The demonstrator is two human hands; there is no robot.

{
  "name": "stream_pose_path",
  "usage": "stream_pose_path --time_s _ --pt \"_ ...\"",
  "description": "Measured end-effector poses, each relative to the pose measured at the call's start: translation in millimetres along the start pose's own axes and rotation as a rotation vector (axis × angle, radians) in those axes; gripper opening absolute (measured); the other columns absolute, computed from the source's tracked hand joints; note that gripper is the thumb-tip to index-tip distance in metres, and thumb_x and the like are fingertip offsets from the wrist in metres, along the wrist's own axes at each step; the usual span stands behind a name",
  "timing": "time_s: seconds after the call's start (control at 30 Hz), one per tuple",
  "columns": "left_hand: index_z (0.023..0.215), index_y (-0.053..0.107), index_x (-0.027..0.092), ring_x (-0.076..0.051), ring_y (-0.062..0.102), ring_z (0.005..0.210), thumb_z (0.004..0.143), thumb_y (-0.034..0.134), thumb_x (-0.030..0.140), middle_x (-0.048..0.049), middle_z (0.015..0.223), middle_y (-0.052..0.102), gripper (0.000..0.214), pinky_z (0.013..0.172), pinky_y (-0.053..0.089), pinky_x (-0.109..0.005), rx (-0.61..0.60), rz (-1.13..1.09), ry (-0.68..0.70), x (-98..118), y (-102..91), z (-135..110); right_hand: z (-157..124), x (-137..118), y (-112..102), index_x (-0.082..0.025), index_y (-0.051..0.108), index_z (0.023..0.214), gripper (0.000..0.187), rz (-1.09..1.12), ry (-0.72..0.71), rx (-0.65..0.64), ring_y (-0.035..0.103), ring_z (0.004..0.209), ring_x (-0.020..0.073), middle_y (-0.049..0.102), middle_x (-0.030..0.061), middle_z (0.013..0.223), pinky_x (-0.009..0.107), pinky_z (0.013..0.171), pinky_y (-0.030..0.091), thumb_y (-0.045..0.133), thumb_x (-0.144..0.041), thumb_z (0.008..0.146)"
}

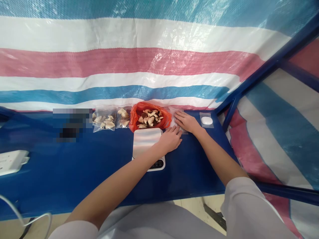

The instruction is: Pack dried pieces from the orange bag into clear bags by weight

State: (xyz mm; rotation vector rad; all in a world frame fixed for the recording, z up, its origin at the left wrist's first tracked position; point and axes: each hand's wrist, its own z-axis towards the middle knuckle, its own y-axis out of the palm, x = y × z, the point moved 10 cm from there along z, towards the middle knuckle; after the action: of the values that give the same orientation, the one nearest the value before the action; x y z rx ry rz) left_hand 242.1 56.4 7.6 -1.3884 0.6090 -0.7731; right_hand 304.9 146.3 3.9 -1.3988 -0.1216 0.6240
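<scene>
My right hand lies flat on a clear plastic bag, covering most of it. My left hand is just below, with its fingertips at the bag's lower edge and its palm beside a white digital kitchen scale. Left of the scale's top, a red plastic bag holds sliced pale mushrooms. Further left stand small clear bags of similar pieces. Whether the bag under my hands holds anything is hidden.
A small white object in a clear sleeve lies right of my hands on the blue tabletop. A white power strip sits at the left edge. A blurred patch covers part of the table. Striped tarp and blue framing stand behind.
</scene>
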Motion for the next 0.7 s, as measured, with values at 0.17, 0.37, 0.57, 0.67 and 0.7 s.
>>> stream_pose_path --time_s 0.17,0.37,0.57,0.67,0.7 --pt "0.136 0.057 0.008 -0.032 0.05 0.138 0.101 0.045 0.033 -0.0215 0.143 0.057 0.044 0.113 0.04 -0.045 -0.029 -0.026 -0.008 0 0.0 0 -2 0 -4 -0.02 0.065 0.135 0.04 0.008 0.012 0.005 0.045 0.145 0.0233 0.057 0.0059 0.148 0.041 0.124 0.034 0.045 -0.031 0.102" --pt "0.134 0.058 0.007 -0.032 0.051 0.136 0.101 0.046 0.032 -0.0233 0.143 0.056 0.043 0.112 0.041 -0.046 -0.005 -0.022 0.003 0 -2.1 0 0 1 -1 -0.017 0.065 0.134 0.039 -0.013 -0.002 -0.029 0.045 0.145 0.0233 0.056 0.0081 0.148 0.041 0.125 0.032 0.047 -0.027 0.101" --pt "0.129 0.062 0.007 -0.032 0.055 0.132 0.102 0.043 0.033 -0.022 0.138 0.06 0.042 0.111 0.042 -0.044 0.023 -0.03 0.006 1 -5.8 4 -8 2 -19 -0.025 0.07 0.128 0.035 0.024 0.073 0.03 0.047 0.143 0.0231 0.061 0.0033 0.144 0.042 0.121 0.039 0.051 -0.024 0.098" --pt "0.13 0.061 0.007 -0.032 0.055 0.131 0.101 0.044 0.032 -0.022 0.139 0.059 0.042 0.11 0.043 -0.044 0.065 -0.047 0.003 1 -13.1 4 -19 1 -32 -0.024 0.069 0.129 0.035 0.031 0.133 0.08 0.05 0.141 0.0231 0.062 0.0035 0.143 0.042 0.118 0.043 0.052 -0.024 0.098" --pt "0.13 0.061 0.008 -0.032 0.056 0.13 0.101 0.044 0.032 -0.0216 0.138 0.059 0.041 0.109 0.044 -0.044 0.086 -0.049 0.01 2 -17.1 4 -23 1 -36 -0.024 0.069 0.128 0.035 0.041 0.15 0.091 0.05 0.141 0.0233 0.062 0.0033 0.143 0.041 0.117 0.044 0.053 -0.024 0.098"
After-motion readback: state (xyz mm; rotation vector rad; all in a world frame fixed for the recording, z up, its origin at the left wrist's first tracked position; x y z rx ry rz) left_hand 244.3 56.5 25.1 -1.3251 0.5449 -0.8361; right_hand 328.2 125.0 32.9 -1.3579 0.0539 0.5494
